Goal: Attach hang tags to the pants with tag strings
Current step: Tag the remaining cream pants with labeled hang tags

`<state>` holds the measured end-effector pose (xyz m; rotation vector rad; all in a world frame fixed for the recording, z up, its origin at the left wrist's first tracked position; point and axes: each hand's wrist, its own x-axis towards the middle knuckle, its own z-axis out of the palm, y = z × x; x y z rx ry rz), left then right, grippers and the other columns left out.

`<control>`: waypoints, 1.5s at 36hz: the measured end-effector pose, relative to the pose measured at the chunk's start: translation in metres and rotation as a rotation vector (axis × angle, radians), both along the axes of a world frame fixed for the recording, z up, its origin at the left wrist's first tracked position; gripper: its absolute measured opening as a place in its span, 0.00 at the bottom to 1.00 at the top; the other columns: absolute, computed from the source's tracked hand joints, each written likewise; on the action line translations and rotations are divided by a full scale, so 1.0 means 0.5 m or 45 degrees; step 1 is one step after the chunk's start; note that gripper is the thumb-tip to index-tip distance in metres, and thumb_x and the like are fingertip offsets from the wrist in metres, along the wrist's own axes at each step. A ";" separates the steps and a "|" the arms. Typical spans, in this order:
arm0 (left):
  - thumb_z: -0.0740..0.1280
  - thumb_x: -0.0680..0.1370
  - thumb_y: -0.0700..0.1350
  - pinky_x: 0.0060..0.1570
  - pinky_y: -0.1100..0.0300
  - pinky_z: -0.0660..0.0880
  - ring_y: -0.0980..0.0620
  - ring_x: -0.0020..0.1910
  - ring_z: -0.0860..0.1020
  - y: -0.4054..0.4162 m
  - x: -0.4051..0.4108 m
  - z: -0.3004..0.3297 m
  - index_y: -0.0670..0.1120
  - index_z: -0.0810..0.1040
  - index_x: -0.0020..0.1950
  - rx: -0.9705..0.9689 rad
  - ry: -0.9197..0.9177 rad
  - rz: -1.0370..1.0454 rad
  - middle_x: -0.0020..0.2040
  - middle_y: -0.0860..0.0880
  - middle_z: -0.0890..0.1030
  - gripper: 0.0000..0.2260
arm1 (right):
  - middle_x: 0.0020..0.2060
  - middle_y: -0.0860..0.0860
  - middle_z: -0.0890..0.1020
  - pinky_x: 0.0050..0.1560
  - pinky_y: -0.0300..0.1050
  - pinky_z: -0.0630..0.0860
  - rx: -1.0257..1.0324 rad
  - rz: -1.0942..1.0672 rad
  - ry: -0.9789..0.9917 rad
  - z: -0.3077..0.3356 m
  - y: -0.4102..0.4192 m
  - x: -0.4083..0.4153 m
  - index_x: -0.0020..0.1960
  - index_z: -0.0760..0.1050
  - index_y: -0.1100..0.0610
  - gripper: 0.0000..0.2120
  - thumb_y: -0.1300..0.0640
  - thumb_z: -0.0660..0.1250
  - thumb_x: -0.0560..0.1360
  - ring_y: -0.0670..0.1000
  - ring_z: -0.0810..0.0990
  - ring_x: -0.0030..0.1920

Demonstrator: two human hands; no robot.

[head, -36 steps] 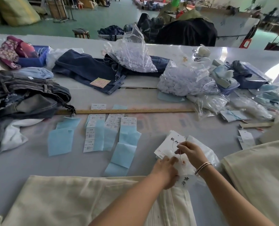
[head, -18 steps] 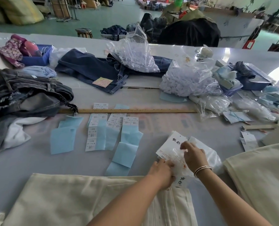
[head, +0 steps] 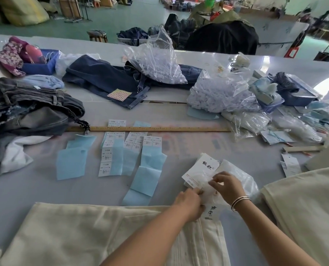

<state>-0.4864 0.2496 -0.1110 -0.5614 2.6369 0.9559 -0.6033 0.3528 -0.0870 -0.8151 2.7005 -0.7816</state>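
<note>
Right hand [head: 227, 186], bracelet on wrist, at 5 o'clock, fingertips pinched on a thin clear bag [head: 240, 179] over white hang tags [head: 200, 172]. Left hand [head: 189, 203] just beside it at 6 o'clock, fingers curled on the bag's near edge; tag string not discernible. Another hang tag [head: 213, 210] lying at the waist of cream pants [head: 73, 233], spread across the near worktop [head: 25, 189]. Second cream fabric pile [head: 304, 204] at 4 o'clock. Blue paper slips and size labels [head: 121, 156] in rows toward 11 o'clock. Wooden ruler [head: 150, 129] at 12 o'clock. Beyond, dark jeans [head: 102, 79] and plastic bags [head: 217, 93]; grey jeans heap [head: 25, 106] at 9 o'clock.
</note>
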 end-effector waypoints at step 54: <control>0.61 0.80 0.46 0.58 0.53 0.71 0.43 0.60 0.76 -0.018 0.012 -0.047 0.45 0.78 0.62 -0.193 0.139 -0.238 0.63 0.48 0.76 0.13 | 0.55 0.43 0.81 0.57 0.43 0.67 0.654 0.128 0.296 -0.011 0.070 0.021 0.59 0.76 0.41 0.11 0.46 0.61 0.78 0.50 0.80 0.54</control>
